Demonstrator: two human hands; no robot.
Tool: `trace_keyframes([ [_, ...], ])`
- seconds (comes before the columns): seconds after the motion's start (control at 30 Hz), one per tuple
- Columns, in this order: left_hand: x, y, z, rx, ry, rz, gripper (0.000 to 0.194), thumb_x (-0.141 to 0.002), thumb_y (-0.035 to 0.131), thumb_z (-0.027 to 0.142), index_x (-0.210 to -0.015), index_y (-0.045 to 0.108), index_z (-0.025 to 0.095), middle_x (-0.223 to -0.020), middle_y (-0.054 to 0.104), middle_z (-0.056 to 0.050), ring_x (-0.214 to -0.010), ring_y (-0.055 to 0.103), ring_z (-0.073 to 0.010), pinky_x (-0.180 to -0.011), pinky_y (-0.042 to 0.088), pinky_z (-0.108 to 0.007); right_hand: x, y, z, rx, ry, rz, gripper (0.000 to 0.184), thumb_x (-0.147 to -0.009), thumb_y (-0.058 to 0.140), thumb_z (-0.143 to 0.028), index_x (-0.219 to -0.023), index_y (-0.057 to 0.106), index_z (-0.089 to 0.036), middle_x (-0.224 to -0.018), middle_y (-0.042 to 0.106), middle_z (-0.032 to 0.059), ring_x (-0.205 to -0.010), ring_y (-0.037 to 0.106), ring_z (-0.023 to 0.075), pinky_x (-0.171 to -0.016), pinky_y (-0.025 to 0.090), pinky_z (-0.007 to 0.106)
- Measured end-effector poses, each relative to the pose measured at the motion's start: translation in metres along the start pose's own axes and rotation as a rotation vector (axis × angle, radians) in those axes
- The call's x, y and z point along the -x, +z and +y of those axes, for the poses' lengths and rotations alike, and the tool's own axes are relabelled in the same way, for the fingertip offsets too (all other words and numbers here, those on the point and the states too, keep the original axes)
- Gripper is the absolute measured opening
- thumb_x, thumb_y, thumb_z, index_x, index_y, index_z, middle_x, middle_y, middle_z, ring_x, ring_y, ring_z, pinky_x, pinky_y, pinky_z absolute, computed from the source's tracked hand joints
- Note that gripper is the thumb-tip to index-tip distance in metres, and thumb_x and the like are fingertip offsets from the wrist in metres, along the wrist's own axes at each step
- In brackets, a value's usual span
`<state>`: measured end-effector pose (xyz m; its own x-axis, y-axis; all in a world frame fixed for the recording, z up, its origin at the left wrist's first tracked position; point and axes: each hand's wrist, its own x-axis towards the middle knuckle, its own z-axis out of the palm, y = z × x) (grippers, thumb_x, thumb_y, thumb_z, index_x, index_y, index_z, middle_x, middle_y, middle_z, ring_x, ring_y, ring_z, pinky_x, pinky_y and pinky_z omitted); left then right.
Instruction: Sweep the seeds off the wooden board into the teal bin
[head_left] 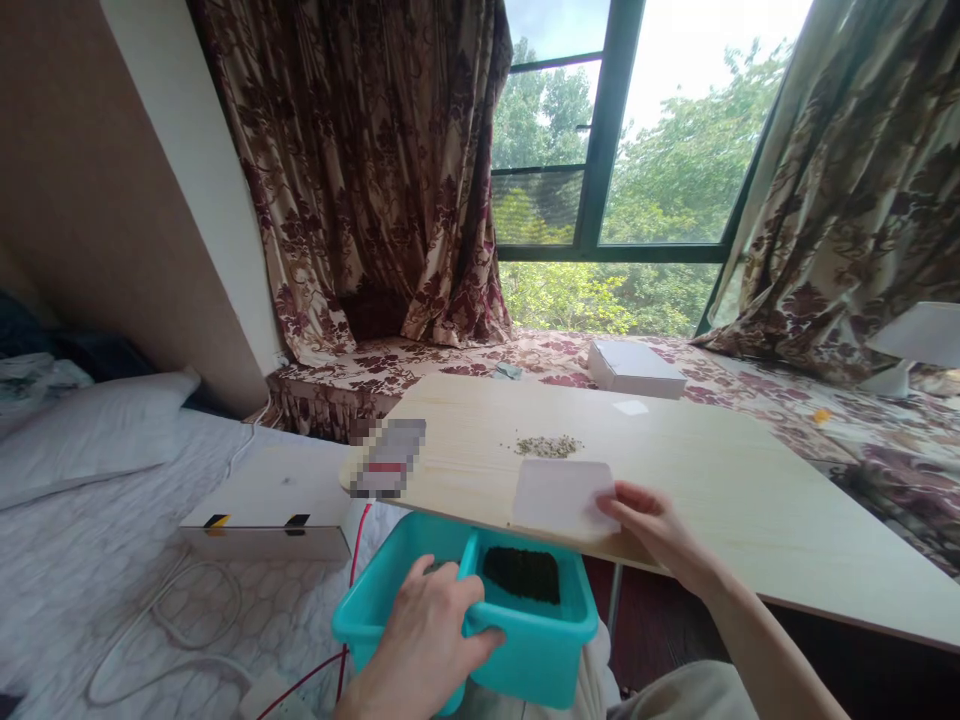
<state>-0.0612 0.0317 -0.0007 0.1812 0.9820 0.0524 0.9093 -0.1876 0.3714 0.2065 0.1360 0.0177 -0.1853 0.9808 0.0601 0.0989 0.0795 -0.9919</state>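
Note:
A turquoise two-compartment bin [532,650] is tucked against the front edge of the table. My left hand [435,630] grips it at the divider, with thumb and fingers on either side. Dark, fine material [523,575] lies in the bin's right compartment; my hand covers much of the left one. My right hand [649,520] pinches the right edge of a thin white sheet [559,495], which lies flat near the table's front edge. Just behind the sheet is a scattered pile of small pale grains [549,446].
The light wooden table [705,470] bears a blurred-out flat object [390,458] at left and a small white piece [631,407]. A white box [637,368] stands behind, on the window ledge. Another white box [277,500] and cables [172,610] lie on the bed.

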Motion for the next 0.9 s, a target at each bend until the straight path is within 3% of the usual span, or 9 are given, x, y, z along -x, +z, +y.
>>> trace_keyframes([
  [0.03, 0.001, 0.0, 0.001, 0.0, 0.0, 0.0, 0.016, -0.075, 0.066, 0.037, -0.07, 0.06, 0.022, -0.073, 0.056, 0.002, -0.08, 0.056, -0.017, -0.101, 0.03, -0.041, 0.006, -0.003, -0.003, -0.015, 0.047, -0.035, 0.034, -0.062, 0.075, -0.046, -0.082, 0.074, -0.018, -0.079, 0.074, 0.0064, -0.073, 0.066, 0.0204, -0.068, 0.052, 0.029],
  [0.1, 0.002, 0.001, 0.005, -0.004, 0.01, 0.002, 0.015, -0.075, 0.066, 0.036, -0.07, 0.061, 0.022, -0.072, 0.056, 0.002, -0.08, 0.056, -0.0171, -0.101, 0.03, -0.04, 0.015, -0.01, -0.007, -0.051, 0.082, 0.016, 0.033, -0.061, 0.076, -0.044, -0.082, 0.075, -0.018, -0.079, 0.074, 0.007, -0.073, 0.067, 0.0205, -0.067, 0.053, 0.029],
  [0.27, 0.003, 0.014, 0.024, -0.017, 0.105, -0.022, 0.021, -0.068, 0.072, 0.043, -0.071, 0.064, 0.024, -0.075, 0.057, 0.001, -0.083, 0.056, -0.0186, -0.101, 0.031, -0.041, 0.021, -0.033, -0.001, -0.141, 0.011, 0.526, 0.032, -0.056, 0.077, -0.041, -0.08, 0.074, -0.02, -0.084, 0.075, 0.006, -0.07, 0.067, 0.0191, -0.06, 0.052, 0.026],
  [0.37, 0.0, 0.023, 0.041, -0.013, 0.168, -0.071, 0.026, -0.068, 0.072, 0.049, -0.073, 0.065, 0.024, -0.077, 0.058, 0.001, -0.086, 0.056, -0.019, -0.102, 0.031, -0.041, 0.022, -0.044, 0.004, -0.065, 0.01, 0.693, 0.031, -0.057, 0.074, -0.037, -0.081, 0.074, -0.018, -0.08, 0.075, 0.0059, -0.065, 0.066, 0.0192, -0.054, 0.05, 0.026],
  [0.47, -0.004, 0.031, 0.055, -0.002, 0.229, -0.127, 0.03, -0.07, 0.07, 0.052, -0.079, 0.066, 0.024, -0.083, 0.06, -0.001, -0.092, 0.057, -0.0202, -0.105, 0.027, -0.043, 0.022, -0.048, 0.008, 0.036, -0.023, 0.709, 0.028, -0.057, 0.071, -0.037, -0.079, 0.074, -0.018, -0.077, 0.075, 0.0052, -0.065, 0.065, 0.0207, -0.054, 0.049, 0.027],
  [0.6, -0.009, 0.035, 0.064, 0.005, 0.241, -0.165, 0.031, -0.07, 0.069, 0.053, -0.083, 0.066, 0.024, -0.089, 0.061, -0.002, -0.098, 0.056, -0.0214, -0.107, 0.023, -0.044, 0.019, -0.048, 0.014, 0.177, -0.114, 0.638, 0.023, -0.061, 0.067, -0.038, -0.074, 0.074, -0.02, -0.076, 0.075, 0.0035, -0.07, 0.066, 0.0221, -0.06, 0.05, 0.028],
  [0.9, -0.015, 0.023, 0.067, -0.048, 0.249, -0.222, 0.033, -0.072, 0.068, 0.053, -0.086, 0.068, 0.024, -0.091, 0.063, -0.004, -0.098, 0.057, -0.022, -0.107, 0.023, -0.044, 0.002, -0.022, 0.024, 0.206, -0.165, 0.482, 0.021, -0.065, 0.062, -0.037, -0.072, 0.07, -0.019, -0.07, 0.073, 0.0032, -0.066, 0.065, 0.0209, -0.062, 0.049, 0.03],
])
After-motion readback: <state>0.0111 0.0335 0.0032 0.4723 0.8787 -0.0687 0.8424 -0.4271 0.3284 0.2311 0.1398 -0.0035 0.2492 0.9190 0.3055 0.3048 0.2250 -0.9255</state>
